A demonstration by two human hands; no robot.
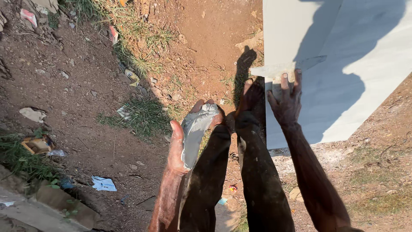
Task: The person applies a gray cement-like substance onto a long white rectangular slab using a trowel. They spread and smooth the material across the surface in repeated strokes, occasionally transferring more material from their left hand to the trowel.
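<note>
Head view: my left hand (182,144) cups a grey putty slab (195,131) over bare dirt (81,107) — my right hand (285,103) grips a scraper (287,68), blade flat on the white board (369,56).

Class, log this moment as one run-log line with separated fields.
left hand: cupping grey putty | right hand: pressing scraper blade on white board | ground: dirt, grass, litter

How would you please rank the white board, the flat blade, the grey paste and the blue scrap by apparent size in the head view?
1. white board
2. grey paste in the left hand
3. flat blade under the right hand
4. blue scrap

Paste and blade look close; nearness makes that unsure.
</note>
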